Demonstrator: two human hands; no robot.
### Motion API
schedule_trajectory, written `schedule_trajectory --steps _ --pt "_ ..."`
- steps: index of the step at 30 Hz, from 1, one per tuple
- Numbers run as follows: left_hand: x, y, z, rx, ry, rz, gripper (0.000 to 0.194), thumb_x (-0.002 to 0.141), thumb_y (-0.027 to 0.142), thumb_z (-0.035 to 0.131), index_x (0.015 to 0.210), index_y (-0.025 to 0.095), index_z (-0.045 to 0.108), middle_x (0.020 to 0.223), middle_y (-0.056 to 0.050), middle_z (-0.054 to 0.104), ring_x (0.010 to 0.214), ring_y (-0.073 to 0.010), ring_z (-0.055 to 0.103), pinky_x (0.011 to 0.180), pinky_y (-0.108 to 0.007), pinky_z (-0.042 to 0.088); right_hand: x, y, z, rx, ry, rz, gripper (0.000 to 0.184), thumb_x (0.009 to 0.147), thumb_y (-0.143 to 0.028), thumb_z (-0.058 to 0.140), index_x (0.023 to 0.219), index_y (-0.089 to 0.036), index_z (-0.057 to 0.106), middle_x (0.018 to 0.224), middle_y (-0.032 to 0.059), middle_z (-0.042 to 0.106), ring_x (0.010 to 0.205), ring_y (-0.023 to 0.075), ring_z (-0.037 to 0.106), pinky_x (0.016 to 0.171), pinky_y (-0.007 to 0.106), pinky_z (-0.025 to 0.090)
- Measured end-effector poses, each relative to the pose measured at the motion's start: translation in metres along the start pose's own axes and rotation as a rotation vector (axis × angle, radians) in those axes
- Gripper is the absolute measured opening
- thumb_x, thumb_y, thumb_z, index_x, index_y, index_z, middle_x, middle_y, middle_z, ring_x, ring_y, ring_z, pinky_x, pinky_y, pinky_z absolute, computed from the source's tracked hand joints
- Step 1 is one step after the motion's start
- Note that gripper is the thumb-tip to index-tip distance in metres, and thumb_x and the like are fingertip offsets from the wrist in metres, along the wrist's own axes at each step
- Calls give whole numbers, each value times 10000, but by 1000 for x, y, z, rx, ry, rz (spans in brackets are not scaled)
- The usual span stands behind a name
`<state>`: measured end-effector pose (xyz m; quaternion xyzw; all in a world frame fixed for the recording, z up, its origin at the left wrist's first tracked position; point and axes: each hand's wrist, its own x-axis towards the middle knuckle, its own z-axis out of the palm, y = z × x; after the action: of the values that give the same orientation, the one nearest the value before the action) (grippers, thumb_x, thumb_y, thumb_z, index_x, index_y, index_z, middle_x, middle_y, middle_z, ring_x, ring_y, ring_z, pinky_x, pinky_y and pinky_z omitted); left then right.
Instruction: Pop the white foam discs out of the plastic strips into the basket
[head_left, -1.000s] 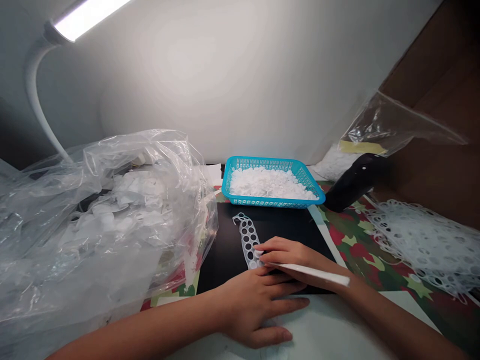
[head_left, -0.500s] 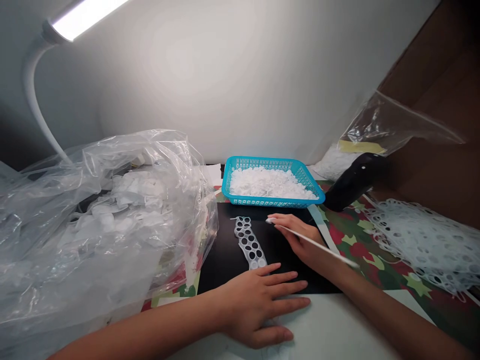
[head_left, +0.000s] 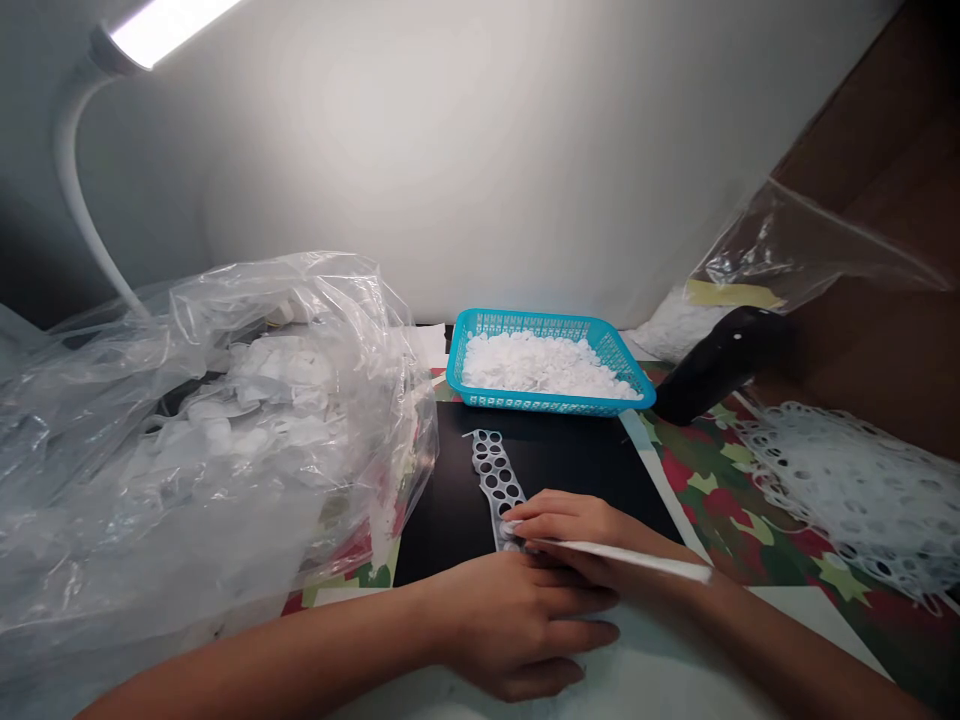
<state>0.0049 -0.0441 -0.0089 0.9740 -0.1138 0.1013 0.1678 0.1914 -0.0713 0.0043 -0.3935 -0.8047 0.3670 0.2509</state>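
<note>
A translucent white strip (head_left: 496, 522) punched with round holes lies lengthwise on a black mat (head_left: 592, 455). My left hand (head_left: 517, 625) rests palm down over the strip's near end, fingers apart and pointing right, and holds nothing. My right hand (head_left: 574, 525) is at the strip, just above my left hand, with its fingertips at a small white round piece (head_left: 508, 528). A thin white stick (head_left: 637, 560) is gripped in that hand, its free end pointing right across the wrist. The stick's tip and the thumb are partly hidden.
Small white pieces fill a blue basket (head_left: 551, 403) behind the mat. A big clear plastic bag (head_left: 360, 300) with white material lies left, under a lamp (head_left: 67, 180). To the right are a black object (head_left: 712, 365), a clear bag (head_left: 757, 240) and a heap of holed strips (head_left: 862, 490).
My right hand has come down and toward me, from the mat's middle to the strip beside my left hand, still with the stick. My left hand has hardly moved.
</note>
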Motion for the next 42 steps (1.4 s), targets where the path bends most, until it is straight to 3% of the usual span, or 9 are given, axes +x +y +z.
schedule_trajectory --steps 4,10,16,23,27,29,33,38,42 --pt "-1 0 -1 -19 -3 -3 431 950 305 380 1301 80 491 1403 -115 470 1251 -244 464 1083 -341 348 0 2 1 47 14 88 273 981 -305 468 1180 -280 653 1217 20 646 1098 162 625 915 247 513" --pt "-1 -1 0 -56 17 -8 437 948 300 398 1310 74 491 1405 -120 473 1290 -256 436 1126 -349 302 1 -4 0 -17 78 -78 322 1011 -330 385 1088 -181 660 1176 95 653 1097 168 604 934 282 486" --pt "-2 0 2 -82 43 -11 434 939 296 425 1306 76 496 1387 -131 498 1237 -250 500 1114 -338 333 3 -4 -2 3 144 48 202 971 -276 487 1034 -200 663 1010 64 695 903 161 657 790 276 519" --pt "-2 -1 -1 -53 39 -16 428 932 293 436 1298 81 504 1387 -119 502 1246 -249 491 1118 -335 326 5 -10 -3 -2 145 46 173 958 -255 513 1020 -207 667 1046 63 697 953 174 651 828 296 507" --pt "0 2 2 42 84 33 374 934 299 425 1217 90 553 1310 -108 561 1188 -230 521 1065 -310 376 4 -8 -3 42 150 88 188 958 -274 515 1040 -209 672 1036 60 693 943 179 650 820 295 514" --pt "1 4 -1 139 130 40 288 931 294 421 1071 130 613 1125 -81 646 1018 -190 589 939 -285 454 4 -7 -3 93 158 117 210 965 -297 503 1053 -207 672 1023 56 689 944 181 648 826 294 513" --pt "-1 3 -25 264 202 -151 214 905 212 434 748 178 574 715 -21 590 657 -140 531 662 -271 457 5 -3 -4 184 149 165 251 971 -354 484 1033 -197 669 967 39 684 907 179 641 810 284 510" --pt "-19 -8 -57 312 287 -577 175 881 121 460 749 142 573 708 -40 563 647 -164 507 565 -268 405 6 -4 -5 207 137 202 275 959 -401 492 996 -201 678 906 24 678 818 160 621 712 250 498" --pt "-30 -10 -52 261 301 -675 123 812 139 591 693 166 607 672 -4 558 628 -148 527 553 -248 406 6 -7 -5 227 134 233 276 953 -418 500 1035 -224 679 1010 30 685 896 173 629 755 262 495"
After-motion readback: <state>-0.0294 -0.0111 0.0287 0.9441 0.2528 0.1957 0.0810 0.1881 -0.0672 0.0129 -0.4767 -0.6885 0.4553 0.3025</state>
